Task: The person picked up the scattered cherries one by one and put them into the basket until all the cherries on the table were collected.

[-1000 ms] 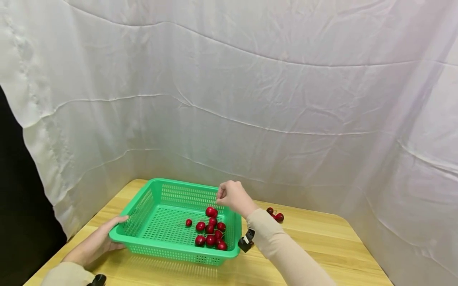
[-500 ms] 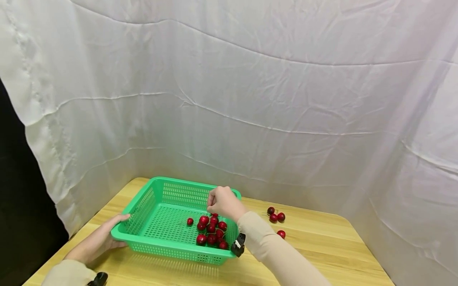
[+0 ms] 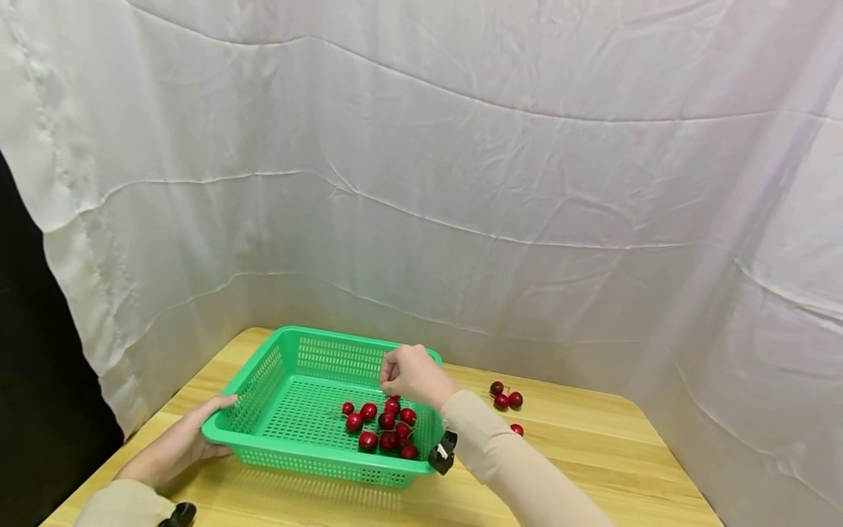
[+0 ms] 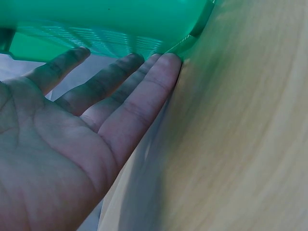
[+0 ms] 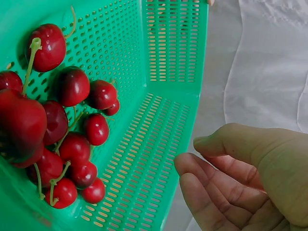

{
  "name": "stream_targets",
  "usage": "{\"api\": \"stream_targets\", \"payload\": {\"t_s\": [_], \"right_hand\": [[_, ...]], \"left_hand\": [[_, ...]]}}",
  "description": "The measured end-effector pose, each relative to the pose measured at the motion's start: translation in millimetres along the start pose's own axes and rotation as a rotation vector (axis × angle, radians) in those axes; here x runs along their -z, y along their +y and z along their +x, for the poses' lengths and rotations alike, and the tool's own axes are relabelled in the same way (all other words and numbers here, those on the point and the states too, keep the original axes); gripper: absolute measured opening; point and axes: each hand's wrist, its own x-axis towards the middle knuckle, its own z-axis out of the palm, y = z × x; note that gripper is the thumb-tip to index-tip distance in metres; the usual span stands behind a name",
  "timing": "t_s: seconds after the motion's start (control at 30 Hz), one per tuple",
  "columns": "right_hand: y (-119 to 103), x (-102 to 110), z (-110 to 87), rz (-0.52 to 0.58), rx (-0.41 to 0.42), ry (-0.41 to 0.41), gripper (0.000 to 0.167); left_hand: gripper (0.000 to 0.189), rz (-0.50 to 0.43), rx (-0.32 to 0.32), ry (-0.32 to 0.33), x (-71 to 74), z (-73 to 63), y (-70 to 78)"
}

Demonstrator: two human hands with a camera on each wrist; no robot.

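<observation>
My left hand (image 3: 191, 438) grips the left end of a green plastic basket (image 3: 309, 451). Its thumb lies over the rim, while in the left wrist view the fingers (image 4: 144, 103) reach out nearly straight against the basket's underside. Red cherries (image 3: 387, 440), several of them with stems, are gathered toward the right side of the basket floor. My right hand (image 3: 415, 377) hovers above the basket's far right corner. The right wrist view shows its thumb and fingers (image 5: 202, 185) loosely bent, a small gap between thumb and fingertips and nothing held.
Behind the right forearm, three cherries (image 3: 502, 402) lie clustered on the wooden table (image 3: 579, 439). Another cherry (image 3: 516, 430) sits closer, partly hidden by the sleeve. White cloth (image 3: 527, 183) hangs around the table's back and sides.
My right hand has moved a little left and let go of a pair of cherries that hung beneath it. They have rolled left across the basket floor. The left hand stays put.
</observation>
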Motion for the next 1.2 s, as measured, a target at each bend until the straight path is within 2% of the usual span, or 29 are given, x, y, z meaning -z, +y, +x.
{"api": "stream_targets", "payload": {"t_s": [0.4, 0.7, 0.93, 1.2], "right_hand": [[11, 26, -23.1, 0.005, -0.001, 0.025, 0.013], [33, 44, -49.2, 0.044, -0.060, 0.060, 0.009], [52, 45, -67.8, 0.053, -0.103, 0.081, 0.011], [83, 34, -81.2, 0.053, -0.168, 0.046, 0.010]], "left_hand": [[0.079, -0.002, -0.010, -0.003, 1.8, 1.6, -2.4], [0.078, -0.003, -0.020, 0.001, 1.6, 0.8, -2.6], [0.079, -0.007, -0.017, -0.002, 2.1, 0.3, -3.6], [0.079, -0.009, -0.016, -0.011, 2.3, 1.7, -3.0]]}}
